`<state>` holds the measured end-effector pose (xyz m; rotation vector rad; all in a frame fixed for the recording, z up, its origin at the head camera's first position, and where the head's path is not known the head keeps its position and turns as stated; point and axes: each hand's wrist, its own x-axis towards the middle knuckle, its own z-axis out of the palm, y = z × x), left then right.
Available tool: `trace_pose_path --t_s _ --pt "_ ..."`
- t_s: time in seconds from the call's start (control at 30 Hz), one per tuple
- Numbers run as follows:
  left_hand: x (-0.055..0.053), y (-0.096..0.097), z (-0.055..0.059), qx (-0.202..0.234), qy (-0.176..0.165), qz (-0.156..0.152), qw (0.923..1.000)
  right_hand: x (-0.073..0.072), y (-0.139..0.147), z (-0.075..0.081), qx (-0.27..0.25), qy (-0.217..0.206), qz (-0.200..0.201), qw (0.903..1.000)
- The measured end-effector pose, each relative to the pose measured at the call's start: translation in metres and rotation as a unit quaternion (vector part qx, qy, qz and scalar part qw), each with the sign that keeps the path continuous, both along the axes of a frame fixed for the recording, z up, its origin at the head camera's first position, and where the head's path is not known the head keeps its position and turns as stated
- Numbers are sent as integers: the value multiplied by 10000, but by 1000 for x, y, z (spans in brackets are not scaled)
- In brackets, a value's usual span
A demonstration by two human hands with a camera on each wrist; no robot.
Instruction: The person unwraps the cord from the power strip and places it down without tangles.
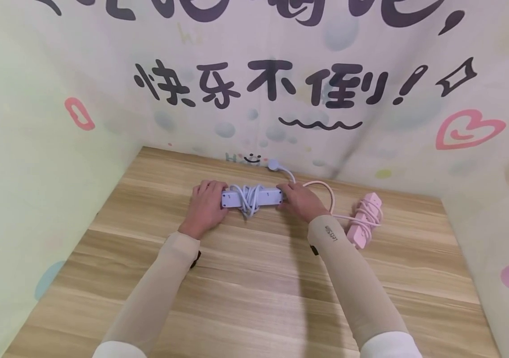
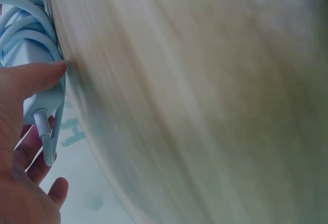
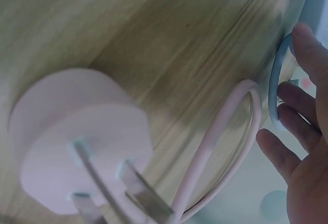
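Observation:
A light blue power strip (image 1: 272,197), its cord (image 1: 251,201) wound round the middle, lies between both hands near the back of the table. My left hand (image 1: 205,206) grips its left end; the left wrist view shows the thumb (image 2: 43,76) against the strip's side and the other fingers beyond it. At the opposite end, my right hand (image 1: 301,201) holds the strip between thumb and fingers, though the right wrist view cuts off part of this grip. The strip's blue plug (image 1: 273,165) sits behind it by the wall, joined by a loose length of cord.
A pink power strip (image 1: 356,234) with its cord wrapped round it lies right of my right forearm. Its pink plug (image 3: 77,131) shows large in the right wrist view, prongs outward. A printed cloth wall (image 1: 254,134) borders the wooden table (image 1: 245,278).

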<state>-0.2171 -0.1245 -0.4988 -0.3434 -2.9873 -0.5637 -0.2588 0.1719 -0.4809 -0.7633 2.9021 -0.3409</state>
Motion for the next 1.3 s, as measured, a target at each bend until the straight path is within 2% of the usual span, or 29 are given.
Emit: trace_pose_path --t_s 0.63,0.9,1.17,1.3 --pt "0 0 8 115 71 -83 9999 -2 5 -2 197 -17 23 9998" --pt "-1 2 9 329 132 -237 9991 1 7 7 69 112 169 9998" --pt "-3 2 8 738 227 -404 9962 3 11 17 -26 132 107 9999" --pt "-4 1 11 810 349 -505 9948 3 11 20 -81 78 110 9999"
